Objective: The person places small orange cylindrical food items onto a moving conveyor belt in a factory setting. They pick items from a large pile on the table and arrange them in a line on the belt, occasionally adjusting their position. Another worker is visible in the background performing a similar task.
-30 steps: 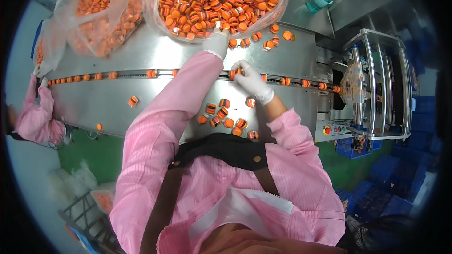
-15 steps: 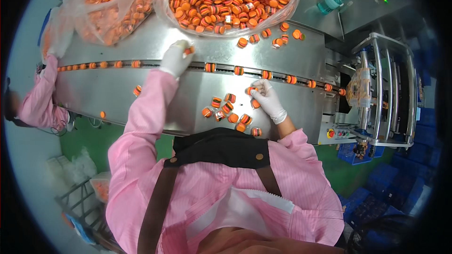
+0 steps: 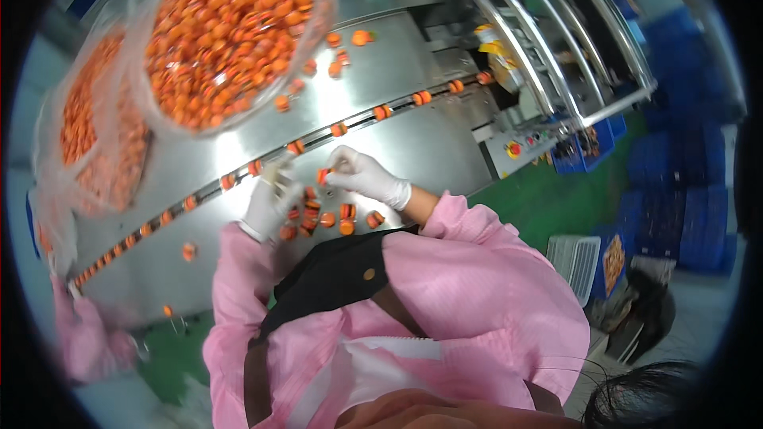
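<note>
My right hand (image 3: 364, 176), in a white glove, pinches a small orange-and-red layered, burger-shaped candy (image 3: 323, 176) just above the steel table. My left hand (image 3: 270, 200), gloved too, hovers beside the conveyor channel (image 3: 316, 141); motion blurs its fingers, so whether anything is in them is unclear. Several loose candies (image 3: 347, 213) lie close to me, below and between my hands. Along the channel, single candies (image 3: 382, 112) sit spaced out in a row.
Two big clear plastic bags, one near (image 3: 230, 40) and one farther left (image 3: 103, 135), are full of candies. A machine with metal rails (image 3: 548, 48) stands at the channel's right end. Blue crates (image 3: 668, 206) are stacked at right. A co-worker's pink sleeve (image 3: 83, 326) shows at far left.
The view has swung, tilting the table. My left hand has come back from the channel's far side toward my right hand and the loose candies. My right hand still holds a candy.
</note>
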Tool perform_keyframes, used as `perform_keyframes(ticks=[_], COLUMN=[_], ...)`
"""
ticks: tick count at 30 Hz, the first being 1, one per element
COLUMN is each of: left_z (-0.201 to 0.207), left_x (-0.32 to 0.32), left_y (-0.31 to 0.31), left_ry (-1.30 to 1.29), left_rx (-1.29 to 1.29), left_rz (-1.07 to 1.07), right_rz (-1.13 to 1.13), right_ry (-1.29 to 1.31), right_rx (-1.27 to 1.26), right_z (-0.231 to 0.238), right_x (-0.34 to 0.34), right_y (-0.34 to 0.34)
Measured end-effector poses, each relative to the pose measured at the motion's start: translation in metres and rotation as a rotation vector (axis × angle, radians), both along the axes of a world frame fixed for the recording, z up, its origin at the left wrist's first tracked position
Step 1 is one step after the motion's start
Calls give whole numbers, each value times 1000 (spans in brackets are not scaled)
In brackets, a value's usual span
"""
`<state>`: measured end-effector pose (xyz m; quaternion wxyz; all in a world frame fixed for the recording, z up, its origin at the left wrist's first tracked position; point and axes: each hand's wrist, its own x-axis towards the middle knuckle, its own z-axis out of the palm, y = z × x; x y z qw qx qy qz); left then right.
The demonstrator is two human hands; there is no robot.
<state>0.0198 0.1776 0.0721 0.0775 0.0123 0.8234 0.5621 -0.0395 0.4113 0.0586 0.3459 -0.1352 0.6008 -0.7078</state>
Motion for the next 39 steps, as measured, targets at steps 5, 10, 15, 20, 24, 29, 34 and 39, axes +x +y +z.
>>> perform_keyframes(ticks=[5,10,15,20,24,29,34,39], left_z=[10,11,9,-6,-5,-9,-2,6], left_x=[-3,8,31,57,81,103,100,103], left_y=[83,92,61,29,21,5,18,27], left_ry=[-64,-261,-217,-260,-242,-194,-169,-135], left_rx=[83,435,446,449,420,367,343,398], left_rz=[-184,27,226,362,541,645,701,750], right_rz=[-19,-825,-1057,-746,-821,-846,-749,-684], right_ry=[-48,242,503,9,21,39,62,54], right_rx=[-100,135,1382,1491,1431,1698,1645,1619], right_z=[6,-28,-130,-139,-151,-170,-175,-197], right_x=[19,34,-2,-42,-53,-60,-67,-81], right_y=[39,173,395,444,447,444,455,468])
